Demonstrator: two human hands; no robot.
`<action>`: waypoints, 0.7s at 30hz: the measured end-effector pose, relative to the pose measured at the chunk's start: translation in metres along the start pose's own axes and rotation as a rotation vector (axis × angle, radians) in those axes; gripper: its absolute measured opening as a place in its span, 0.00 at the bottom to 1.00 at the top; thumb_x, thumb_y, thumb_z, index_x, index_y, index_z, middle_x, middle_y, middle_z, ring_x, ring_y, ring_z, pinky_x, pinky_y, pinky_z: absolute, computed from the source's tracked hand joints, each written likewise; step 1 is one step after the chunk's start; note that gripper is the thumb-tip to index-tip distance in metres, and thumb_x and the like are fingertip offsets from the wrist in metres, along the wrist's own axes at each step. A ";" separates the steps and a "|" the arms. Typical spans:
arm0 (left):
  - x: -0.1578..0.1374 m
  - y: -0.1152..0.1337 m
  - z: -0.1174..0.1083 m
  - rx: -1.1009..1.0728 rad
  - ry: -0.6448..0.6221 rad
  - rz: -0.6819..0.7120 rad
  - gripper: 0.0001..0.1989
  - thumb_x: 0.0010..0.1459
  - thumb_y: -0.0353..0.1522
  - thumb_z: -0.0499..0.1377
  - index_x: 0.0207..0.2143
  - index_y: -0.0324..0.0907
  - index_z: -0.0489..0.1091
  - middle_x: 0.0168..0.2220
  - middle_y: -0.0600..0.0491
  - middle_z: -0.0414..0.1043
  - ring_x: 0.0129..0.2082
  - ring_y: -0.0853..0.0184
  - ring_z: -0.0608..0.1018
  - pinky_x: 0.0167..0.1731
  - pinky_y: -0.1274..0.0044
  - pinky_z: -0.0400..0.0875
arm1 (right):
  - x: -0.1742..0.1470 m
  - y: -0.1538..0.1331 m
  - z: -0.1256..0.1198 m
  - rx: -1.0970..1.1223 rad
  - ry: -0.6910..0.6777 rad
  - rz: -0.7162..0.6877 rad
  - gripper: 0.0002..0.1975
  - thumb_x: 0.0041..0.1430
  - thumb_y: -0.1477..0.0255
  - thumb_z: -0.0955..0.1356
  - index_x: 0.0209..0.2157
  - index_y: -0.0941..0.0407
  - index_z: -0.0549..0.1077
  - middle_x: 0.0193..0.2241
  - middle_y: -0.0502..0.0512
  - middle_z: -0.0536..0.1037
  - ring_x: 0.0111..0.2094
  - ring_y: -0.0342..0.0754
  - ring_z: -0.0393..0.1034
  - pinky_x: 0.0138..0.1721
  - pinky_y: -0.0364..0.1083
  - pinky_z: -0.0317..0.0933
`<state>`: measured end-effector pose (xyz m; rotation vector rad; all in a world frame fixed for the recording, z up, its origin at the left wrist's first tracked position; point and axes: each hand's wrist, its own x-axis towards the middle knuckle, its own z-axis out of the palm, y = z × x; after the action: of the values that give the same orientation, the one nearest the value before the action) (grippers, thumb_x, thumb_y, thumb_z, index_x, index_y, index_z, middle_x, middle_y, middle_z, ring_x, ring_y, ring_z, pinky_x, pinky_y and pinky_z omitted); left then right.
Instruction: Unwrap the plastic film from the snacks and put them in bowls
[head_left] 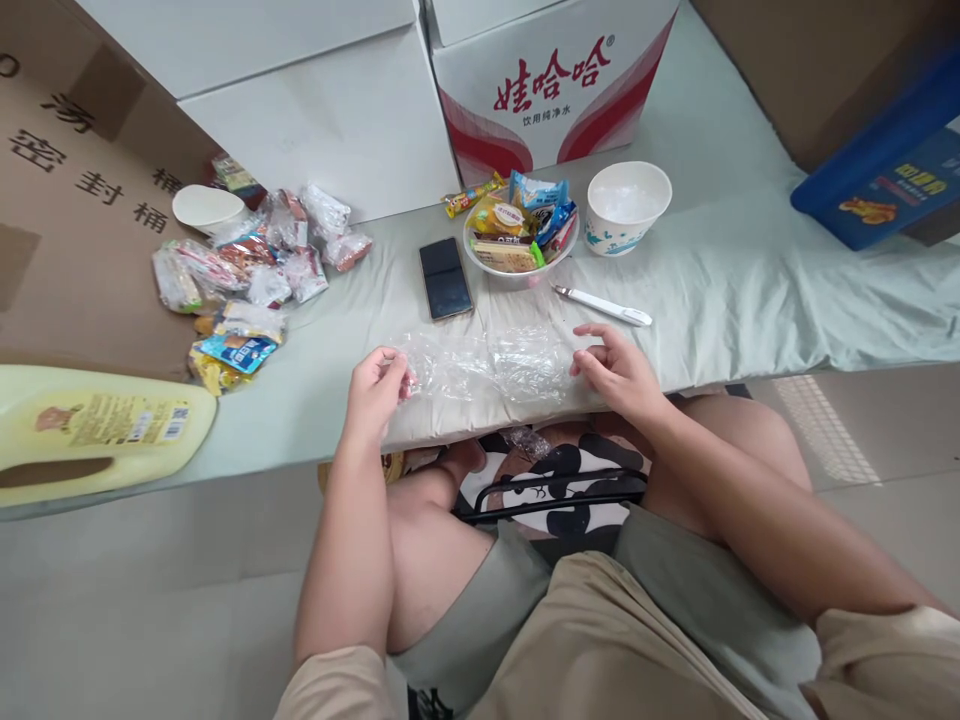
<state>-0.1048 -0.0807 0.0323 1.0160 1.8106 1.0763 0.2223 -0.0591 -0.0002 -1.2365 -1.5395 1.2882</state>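
A seated person worked at the front edge of a cloth-covered surface (720,290), both bare hands on a clear plastic bag (487,362) that lay flat and crinkled between them. The left hand (375,385) had its fingers curled in, pinching the bag's left end; the right hand (615,368) rested on the right end with fingers loosely bent, thumb and forefinger closing on the film, though how firmly could not be told. Just behind the bag lay a dark phone (445,278) face up and a white pen-like tool (602,305). Beyond those stood a bowl (480,262) heaped with wrapped snacks (517,220) and, beside it, a white paper cup (627,207). A loose pile of packaged snacks (247,270) spread to the left, near a second paper bowl (204,208). A pale yellow jug (90,430) lay on its side at far left, and a printed carton (551,80) stood at the back.
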 end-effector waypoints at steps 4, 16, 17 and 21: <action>0.003 0.002 0.002 -0.044 0.028 -0.054 0.07 0.54 0.34 0.59 0.27 0.43 0.65 0.19 0.59 0.66 0.16 0.75 0.64 0.16 0.82 0.54 | 0.003 0.001 0.005 0.050 -0.024 0.014 0.26 0.59 0.57 0.69 0.54 0.55 0.64 0.29 0.50 0.76 0.31 0.48 0.73 0.33 0.48 0.63; 0.026 -0.016 -0.006 0.621 0.276 0.061 0.11 0.58 0.41 0.60 0.30 0.44 0.71 0.25 0.54 0.72 0.25 0.66 0.72 0.30 0.74 0.64 | -0.002 -0.004 0.022 -0.825 -0.025 0.048 0.34 0.62 0.64 0.65 0.68 0.55 0.59 0.37 0.57 0.81 0.29 0.54 0.73 0.30 0.49 0.61; 0.026 -0.015 -0.005 0.663 0.300 0.085 0.10 0.57 0.40 0.61 0.31 0.43 0.71 0.29 0.52 0.74 0.29 0.64 0.75 0.34 0.73 0.67 | -0.003 -0.004 0.022 -0.866 -0.006 0.013 0.34 0.62 0.63 0.65 0.68 0.55 0.59 0.41 0.60 0.80 0.30 0.55 0.72 0.29 0.50 0.61; 0.026 -0.012 0.002 0.668 0.230 0.176 0.11 0.55 0.32 0.63 0.42 0.44 0.72 0.42 0.47 0.77 0.44 0.59 0.77 0.48 0.68 0.69 | -0.018 -0.003 0.017 -0.973 -0.014 -0.197 0.32 0.61 0.65 0.66 0.67 0.56 0.62 0.53 0.70 0.71 0.47 0.62 0.71 0.43 0.57 0.68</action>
<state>-0.1161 -0.0607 0.0148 1.5068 2.3811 0.7074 0.2098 -0.0803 0.0004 -1.5599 -2.3362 0.3707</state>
